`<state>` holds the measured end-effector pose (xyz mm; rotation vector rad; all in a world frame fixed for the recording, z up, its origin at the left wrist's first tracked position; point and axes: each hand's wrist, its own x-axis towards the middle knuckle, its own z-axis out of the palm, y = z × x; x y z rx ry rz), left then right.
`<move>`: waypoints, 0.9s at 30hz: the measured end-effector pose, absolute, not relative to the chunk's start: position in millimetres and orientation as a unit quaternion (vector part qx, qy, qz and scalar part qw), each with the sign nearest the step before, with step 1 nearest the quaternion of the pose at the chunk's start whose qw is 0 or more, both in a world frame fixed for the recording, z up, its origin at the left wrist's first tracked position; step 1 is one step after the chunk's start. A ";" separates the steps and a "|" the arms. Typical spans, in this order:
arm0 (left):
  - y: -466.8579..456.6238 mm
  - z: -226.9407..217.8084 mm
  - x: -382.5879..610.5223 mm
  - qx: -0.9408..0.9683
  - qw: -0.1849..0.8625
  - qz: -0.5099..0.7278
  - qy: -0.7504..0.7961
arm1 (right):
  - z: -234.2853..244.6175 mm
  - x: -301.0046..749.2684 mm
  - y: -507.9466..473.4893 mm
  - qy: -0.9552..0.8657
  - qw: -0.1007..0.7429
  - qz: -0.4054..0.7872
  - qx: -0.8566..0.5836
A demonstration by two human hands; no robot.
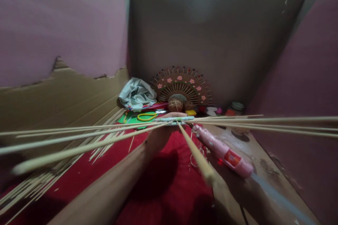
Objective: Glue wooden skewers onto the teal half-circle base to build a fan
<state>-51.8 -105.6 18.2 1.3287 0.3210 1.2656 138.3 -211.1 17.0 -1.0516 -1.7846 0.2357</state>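
My left hand [171, 116] reaches forward, fingers closed on the middle of a fan of long bamboo sticks [79, 137] bound by a pale strip [174, 119]. The sticks spread left and right across the view, and one [196, 156] points back toward me. A pink glue gun [223, 152] lies slanted just right of the hub, its nozzle near the binding. My right hand [232, 193] is a dark, blurred shape under the gun's rear and appears to grip it.
Red cloth [163, 186] covers the work surface inside cardboard walls. At the back stand a fan-shaped stick ornament with pink flowers [182, 86], a twine ball [175, 104], yellow scissors [146, 116], a crumpled cloth [137, 95] and a small jar [237, 106]. Loose sticks [37, 186] lie at the left.
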 end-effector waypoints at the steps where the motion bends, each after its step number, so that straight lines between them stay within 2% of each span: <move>1: -104.6 17.3 -51.3 0.572 0.593 0.550 0.136 | 16.3 138.9 -210.9 -0.736 0.505 0.103 -0.439; 13: -101.5 14.6 -51.1 0.585 0.564 0.554 0.179 | 17.9 142.9 -211.4 -0.725 0.494 0.152 -0.455; 19: -105.0 17.4 -49.2 0.587 0.582 0.546 0.136 | 13.8 142.1 -211.2 -0.719 0.526 0.132 -0.434; 27: -104.3 15.6 -50.6 0.579 0.587 0.552 0.122 | 10.7 139.7 -213.9 -0.719 0.517 0.112 -0.450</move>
